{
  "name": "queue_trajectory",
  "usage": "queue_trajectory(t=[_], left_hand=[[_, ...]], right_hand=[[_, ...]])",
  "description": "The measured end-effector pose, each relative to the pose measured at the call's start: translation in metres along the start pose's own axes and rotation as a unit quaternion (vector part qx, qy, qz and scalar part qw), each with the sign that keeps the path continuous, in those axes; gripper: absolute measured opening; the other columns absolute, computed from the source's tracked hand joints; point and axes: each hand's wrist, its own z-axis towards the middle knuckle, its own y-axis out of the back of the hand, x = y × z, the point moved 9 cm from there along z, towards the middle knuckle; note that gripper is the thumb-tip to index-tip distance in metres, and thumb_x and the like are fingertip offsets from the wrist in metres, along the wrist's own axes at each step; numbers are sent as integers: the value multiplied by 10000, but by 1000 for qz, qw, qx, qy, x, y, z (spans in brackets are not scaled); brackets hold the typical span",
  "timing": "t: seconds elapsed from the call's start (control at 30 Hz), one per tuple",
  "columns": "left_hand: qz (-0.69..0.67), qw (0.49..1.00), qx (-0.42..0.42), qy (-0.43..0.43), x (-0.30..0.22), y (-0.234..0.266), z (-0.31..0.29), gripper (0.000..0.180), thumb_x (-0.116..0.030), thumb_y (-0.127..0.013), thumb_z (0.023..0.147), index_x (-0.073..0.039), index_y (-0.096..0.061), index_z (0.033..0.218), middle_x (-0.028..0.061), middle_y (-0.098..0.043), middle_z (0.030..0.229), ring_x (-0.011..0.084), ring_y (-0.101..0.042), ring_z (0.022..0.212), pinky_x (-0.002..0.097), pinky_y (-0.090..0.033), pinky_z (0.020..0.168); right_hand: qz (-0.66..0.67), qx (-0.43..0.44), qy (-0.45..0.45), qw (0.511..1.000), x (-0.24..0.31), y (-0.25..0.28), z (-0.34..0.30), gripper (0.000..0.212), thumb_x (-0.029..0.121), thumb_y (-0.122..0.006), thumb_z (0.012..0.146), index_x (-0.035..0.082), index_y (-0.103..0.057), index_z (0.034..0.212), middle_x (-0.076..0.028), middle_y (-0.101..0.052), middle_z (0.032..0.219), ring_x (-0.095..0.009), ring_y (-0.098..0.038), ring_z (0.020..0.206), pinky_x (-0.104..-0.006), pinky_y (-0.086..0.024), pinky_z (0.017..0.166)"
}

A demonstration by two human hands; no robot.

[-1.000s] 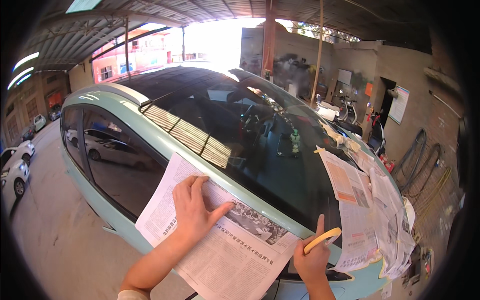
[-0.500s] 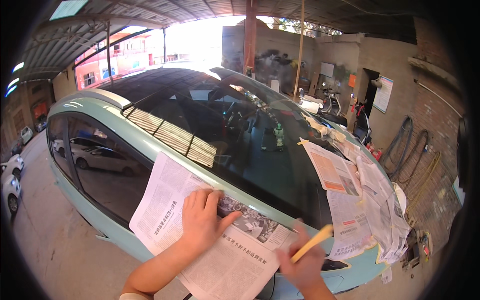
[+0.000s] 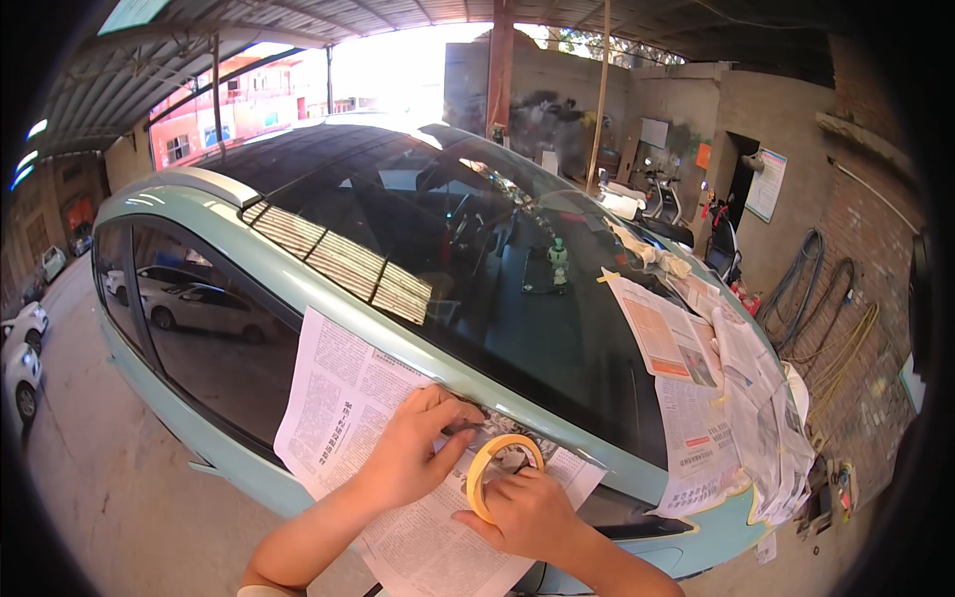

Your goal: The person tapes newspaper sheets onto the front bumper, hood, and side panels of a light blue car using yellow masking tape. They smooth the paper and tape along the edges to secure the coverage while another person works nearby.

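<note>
A printed newspaper sheet lies along the light green car's front pillar, over the front side window area. My left hand is at the sheet's upper edge, its fingers bent and closed on the paper there. What the fingertips pinch is partly hidden. Just to the right, my right hand grips a yellow roll of masking tape by its rim, with the ring's opening facing me. The roll is over the sheet's printed photo, close to my left thumb.
More newspaper sheets, edged with yellow tape, cover the car's hood beyond the dark windshield. Hoses hang on the brick wall at right. A scooter stands at the back, and white cars are at far left.
My right hand has moved left with the tape roll, which has turned from edge-on to show its ring. My left hand and the newspaper have shifted slightly right; the left fingers are more bent.
</note>
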Motion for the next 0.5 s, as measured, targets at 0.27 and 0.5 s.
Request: queue_trajectory(t=[0.27, 0.5], left_hand=[[-127, 980, 151, 18, 5, -4, 1, 300, 32, -659, 886, -69, -723, 1161, 76, -531, 1097, 237, -484, 1093, 337, -414, 983], [-174, 969, 175, 12, 7, -1, 3, 177, -73, -728, 877, -98, -721, 1052, 80, -529, 1128, 249, -478, 1127, 341, -393, 986]], right_hand=[[55, 38, -33, 997, -10, -8, -3, 317, 332, -767, 839, 64, -635, 733, -52, -574, 580, -239, -589, 502, -348, -477, 509], [65, 58, -31, 996, -12, -11, 1, 275, 326, -770, 830, 86, -652, 765, -46, -578, 596, -238, -594, 518, -351, -477, 504]])
